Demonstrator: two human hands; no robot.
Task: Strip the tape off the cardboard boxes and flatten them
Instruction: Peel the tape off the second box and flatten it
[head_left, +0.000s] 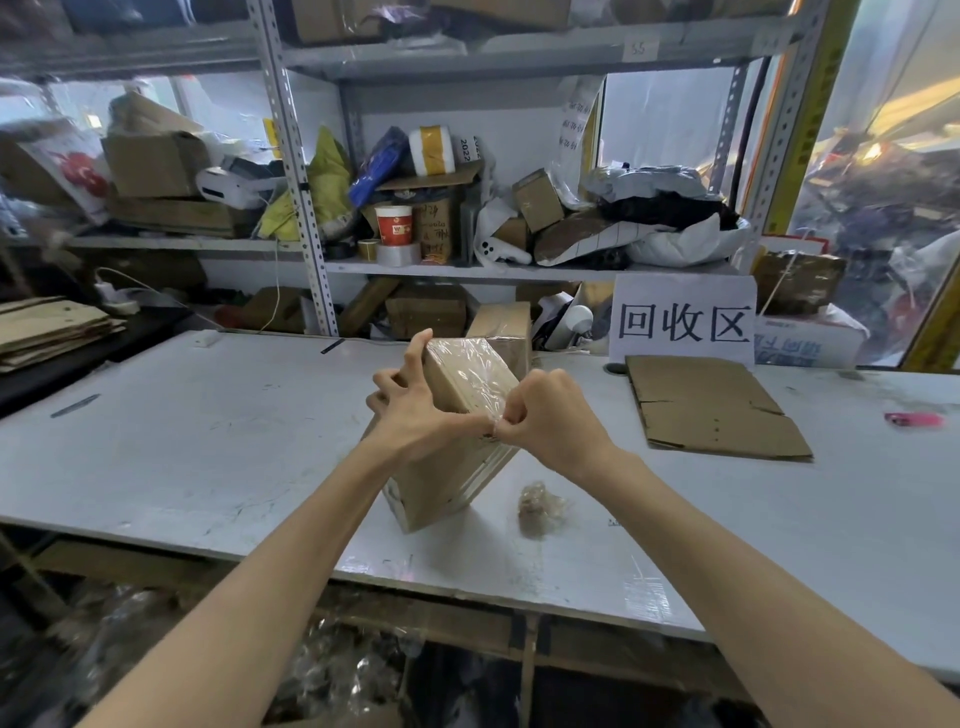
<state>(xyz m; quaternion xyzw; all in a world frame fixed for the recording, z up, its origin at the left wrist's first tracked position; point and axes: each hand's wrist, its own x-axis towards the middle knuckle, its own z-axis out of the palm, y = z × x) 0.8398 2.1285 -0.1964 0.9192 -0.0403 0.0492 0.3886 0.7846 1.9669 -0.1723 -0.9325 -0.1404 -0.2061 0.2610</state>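
Tilted brown cardboard box (436, 491), mid white tabletop (208, 441).
left hand (410, 410) grips its left side; right hand (553, 415) pinches clear tape (475, 369) at right edge.

I am seeing a tan box (441, 483) shining under clear, glossy tape (470, 371). The table (208, 441) is showing white with grey scuffs and streaks. A flattened cardboard sheet (711, 405) is showing plain brown, a small object (914, 419) bright pink. The sign (684, 322) is showing bold black characters on white, and a cup (394, 224) is showing red and white.
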